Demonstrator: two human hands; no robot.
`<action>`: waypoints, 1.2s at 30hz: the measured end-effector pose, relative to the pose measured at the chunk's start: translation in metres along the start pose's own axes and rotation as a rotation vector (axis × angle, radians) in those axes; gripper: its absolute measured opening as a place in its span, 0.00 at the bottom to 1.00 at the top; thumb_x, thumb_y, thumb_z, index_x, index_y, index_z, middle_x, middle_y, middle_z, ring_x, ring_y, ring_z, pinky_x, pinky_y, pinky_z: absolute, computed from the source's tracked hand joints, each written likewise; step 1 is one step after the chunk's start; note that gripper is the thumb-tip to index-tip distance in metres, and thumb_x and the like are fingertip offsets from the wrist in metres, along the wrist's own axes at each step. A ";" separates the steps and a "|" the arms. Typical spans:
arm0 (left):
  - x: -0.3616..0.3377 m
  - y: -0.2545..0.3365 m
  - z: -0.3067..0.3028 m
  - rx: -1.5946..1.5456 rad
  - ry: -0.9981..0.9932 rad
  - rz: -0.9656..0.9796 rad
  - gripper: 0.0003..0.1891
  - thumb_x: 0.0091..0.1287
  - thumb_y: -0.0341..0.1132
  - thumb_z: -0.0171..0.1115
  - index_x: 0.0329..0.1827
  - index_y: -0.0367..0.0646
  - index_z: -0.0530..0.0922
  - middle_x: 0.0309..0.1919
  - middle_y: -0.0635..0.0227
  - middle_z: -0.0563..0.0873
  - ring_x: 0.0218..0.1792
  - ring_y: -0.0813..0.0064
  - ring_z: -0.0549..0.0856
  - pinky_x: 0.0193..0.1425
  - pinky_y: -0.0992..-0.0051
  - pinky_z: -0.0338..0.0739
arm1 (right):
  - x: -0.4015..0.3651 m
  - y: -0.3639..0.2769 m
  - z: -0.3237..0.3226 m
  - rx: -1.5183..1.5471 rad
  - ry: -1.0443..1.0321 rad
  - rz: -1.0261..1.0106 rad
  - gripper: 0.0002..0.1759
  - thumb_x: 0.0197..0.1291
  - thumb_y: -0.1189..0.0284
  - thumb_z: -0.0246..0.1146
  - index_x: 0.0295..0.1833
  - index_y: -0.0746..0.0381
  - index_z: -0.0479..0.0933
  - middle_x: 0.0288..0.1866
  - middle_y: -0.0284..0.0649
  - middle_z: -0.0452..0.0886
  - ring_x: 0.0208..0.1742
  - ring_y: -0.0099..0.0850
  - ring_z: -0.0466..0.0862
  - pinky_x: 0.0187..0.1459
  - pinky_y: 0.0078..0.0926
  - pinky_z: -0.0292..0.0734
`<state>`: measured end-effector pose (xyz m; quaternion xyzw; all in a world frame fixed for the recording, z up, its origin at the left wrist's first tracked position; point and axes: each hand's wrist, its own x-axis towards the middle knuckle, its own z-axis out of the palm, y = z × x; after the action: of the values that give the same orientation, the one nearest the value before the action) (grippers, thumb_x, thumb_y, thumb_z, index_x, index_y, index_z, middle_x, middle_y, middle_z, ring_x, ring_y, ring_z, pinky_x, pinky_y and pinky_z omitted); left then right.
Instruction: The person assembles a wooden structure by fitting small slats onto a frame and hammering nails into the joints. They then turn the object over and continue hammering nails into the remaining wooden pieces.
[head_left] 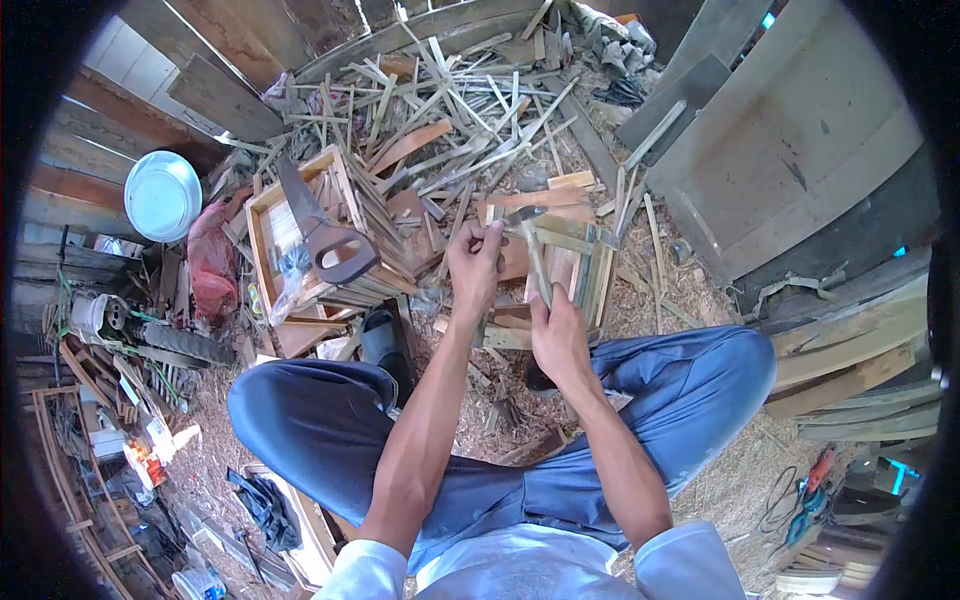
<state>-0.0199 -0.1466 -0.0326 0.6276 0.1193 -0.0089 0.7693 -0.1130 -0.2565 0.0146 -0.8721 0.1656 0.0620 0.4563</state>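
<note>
A handsaw (315, 225) is lying atop a wooden crate (262, 225), left of a slatted frame (603, 275).

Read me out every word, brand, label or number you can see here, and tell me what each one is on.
No text can be read anywhere in this view.
Orange-and-white packet: any print is too small and blurred.
Handsaw: no legible marking on blade or handle.
Hammer: no mark I can make out.

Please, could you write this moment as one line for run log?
left hand: fingers pinched, contents unclear | right hand: grips hammer over wooden frame | saw: across open box
</note>
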 end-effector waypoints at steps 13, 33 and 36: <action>0.003 -0.007 -0.003 -0.135 -0.062 -0.019 0.14 0.72 0.36 0.62 0.29 0.44 0.71 0.24 0.71 0.78 0.17 0.85 0.72 0.18 0.81 0.63 | -0.005 -0.009 0.001 0.143 0.100 -0.083 0.13 0.71 0.69 0.54 0.45 0.70 0.70 0.21 0.62 0.77 0.27 0.60 0.82 0.25 0.52 0.72; 0.007 -0.013 -0.004 -0.171 -0.051 -0.026 0.13 0.73 0.38 0.62 0.30 0.44 0.71 0.22 0.74 0.75 0.17 0.86 0.70 0.18 0.82 0.62 | 0.002 0.007 0.012 0.041 0.167 -0.184 0.13 0.72 0.68 0.53 0.46 0.69 0.69 0.20 0.60 0.76 0.25 0.60 0.80 0.26 0.52 0.71; 0.005 -0.004 -0.002 -0.122 -0.022 -0.052 0.13 0.72 0.38 0.62 0.30 0.44 0.71 0.21 0.74 0.75 0.17 0.86 0.69 0.18 0.82 0.62 | 0.004 0.008 0.010 -0.046 0.100 -0.129 0.12 0.72 0.68 0.53 0.45 0.69 0.69 0.20 0.60 0.76 0.25 0.60 0.80 0.26 0.52 0.71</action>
<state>-0.0159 -0.1446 -0.0380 0.5762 0.1273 -0.0286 0.8068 -0.1116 -0.2536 0.0021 -0.8931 0.1303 -0.0074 0.4305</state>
